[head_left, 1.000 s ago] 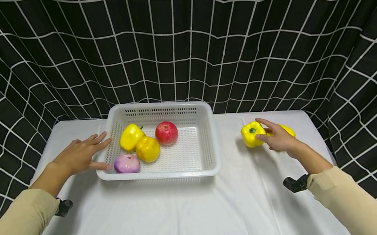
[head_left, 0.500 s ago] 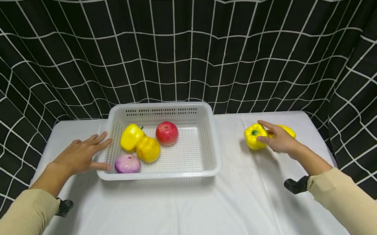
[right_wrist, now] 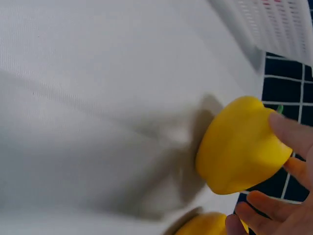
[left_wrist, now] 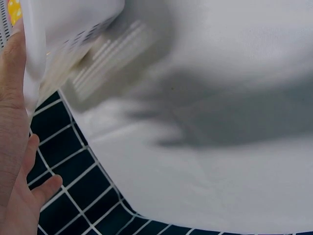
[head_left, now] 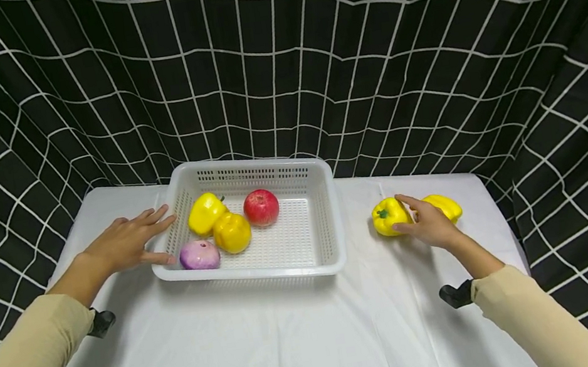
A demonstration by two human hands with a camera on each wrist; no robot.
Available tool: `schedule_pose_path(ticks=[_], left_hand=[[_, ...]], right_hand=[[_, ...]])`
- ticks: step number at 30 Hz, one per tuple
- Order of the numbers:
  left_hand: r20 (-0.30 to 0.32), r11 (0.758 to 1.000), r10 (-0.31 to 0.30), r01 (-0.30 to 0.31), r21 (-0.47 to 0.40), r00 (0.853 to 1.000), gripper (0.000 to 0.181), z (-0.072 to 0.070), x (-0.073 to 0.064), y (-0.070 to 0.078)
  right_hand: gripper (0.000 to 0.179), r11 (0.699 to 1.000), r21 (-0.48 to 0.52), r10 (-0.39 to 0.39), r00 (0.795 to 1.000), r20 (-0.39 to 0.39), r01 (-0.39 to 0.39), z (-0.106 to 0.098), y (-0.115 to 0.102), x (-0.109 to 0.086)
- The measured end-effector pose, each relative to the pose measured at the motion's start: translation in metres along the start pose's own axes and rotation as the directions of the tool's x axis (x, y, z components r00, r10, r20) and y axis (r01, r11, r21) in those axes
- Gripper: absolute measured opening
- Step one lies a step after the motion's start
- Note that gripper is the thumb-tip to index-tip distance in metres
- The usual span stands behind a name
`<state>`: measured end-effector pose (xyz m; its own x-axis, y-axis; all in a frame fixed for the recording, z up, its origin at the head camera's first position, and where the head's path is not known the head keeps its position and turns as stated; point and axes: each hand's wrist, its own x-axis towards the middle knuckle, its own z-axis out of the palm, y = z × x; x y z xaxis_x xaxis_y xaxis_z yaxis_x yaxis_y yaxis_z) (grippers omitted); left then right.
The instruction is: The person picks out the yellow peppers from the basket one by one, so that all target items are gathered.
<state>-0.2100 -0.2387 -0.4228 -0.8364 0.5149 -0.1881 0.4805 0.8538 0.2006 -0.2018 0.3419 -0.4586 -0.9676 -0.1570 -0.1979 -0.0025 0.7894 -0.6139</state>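
In the head view, my left hand [head_left: 123,244] lies at the left rim of a white plastic basket [head_left: 250,274], fingers spread and thumb apart. To the right of the basket, my right hand [head_left: 430,223] holds a yellow bell pepper [head_left: 388,218] between thumb and fingers. The right wrist view shows the thumb on the pepper [right_wrist: 239,147] near its green stem, a finger on the other side. Another yellow pepper [head_left: 443,207] lies just behind this hand, partly covered by it. The left wrist view catches the left fingers against the basket wall [left_wrist: 35,54].
Inside the basket are two yellow peppers [head_left: 206,214] [head_left: 232,233], a red round fruit [head_left: 261,207] and a purple-and-white round vegetable [head_left: 199,255]. A white cloth [head_left: 317,338] covers the table. Black curtains [head_left: 277,72] with a white grid stand behind and at both sides.
The right hand and the yellow bell pepper have shifted slightly left, and the pepper has turned, its stem now facing more to the left. More of the other pepper shows. The left hand stays put.
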Motion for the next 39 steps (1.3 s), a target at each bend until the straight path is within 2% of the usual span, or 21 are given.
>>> schedule_pose_path(ticks=[2, 5, 11, 16, 23, 29, 39], left_hand=[[-0.002, 1.000, 0.002, -0.002, -0.001, 1.000, 0.091, 0.000, 0.000, 0.000], [-0.002, 1.000, 0.005, -0.005, -0.003, 1.000, 0.090, 0.001, 0.001, 0.000], [-0.003, 1.000, 0.003, -0.003, -0.009, 1.000, 0.090, 0.000, -0.001, 0.001], [-0.010, 1.000, 0.008, -0.009, -0.012, 1.000, 0.089, -0.002, -0.002, 0.002], [-0.008, 1.000, 0.003, -0.003, -0.006, 1.000, 0.089, 0.000, -0.001, 0.001], [-0.008, 1.000, 0.004, -0.004, -0.013, 1.000, 0.089, 0.002, -0.001, 0.000], [-0.005, 1.000, -0.005, 0.005, -0.010, 1.000, 0.091, 0.002, 0.000, -0.001]], right_hand=[[0.074, 0.999, -0.022, -0.045, 0.999, -0.018, 0.044, 0.004, 0.001, 0.002], [0.071, 0.998, -0.020, -0.059, 0.998, -0.026, 0.059, 0.008, 0.003, 0.004], [0.062, 0.999, 0.036, 0.002, 1.000, 0.001, -0.002, 0.012, 0.007, 0.006], [0.064, 0.995, 0.078, 0.057, 0.998, 0.025, -0.059, 0.013, 0.006, 0.007], [0.067, 0.992, 0.091, 0.085, 0.994, 0.062, -0.091, 0.011, 0.001, 0.005], [0.071, 0.984, 0.092, 0.141, 0.985, 0.102, -0.151, 0.009, -0.001, 0.003], [0.073, 0.976, 0.082, 0.188, 0.971, 0.151, -0.202, 0.003, -0.002, 0.003]])
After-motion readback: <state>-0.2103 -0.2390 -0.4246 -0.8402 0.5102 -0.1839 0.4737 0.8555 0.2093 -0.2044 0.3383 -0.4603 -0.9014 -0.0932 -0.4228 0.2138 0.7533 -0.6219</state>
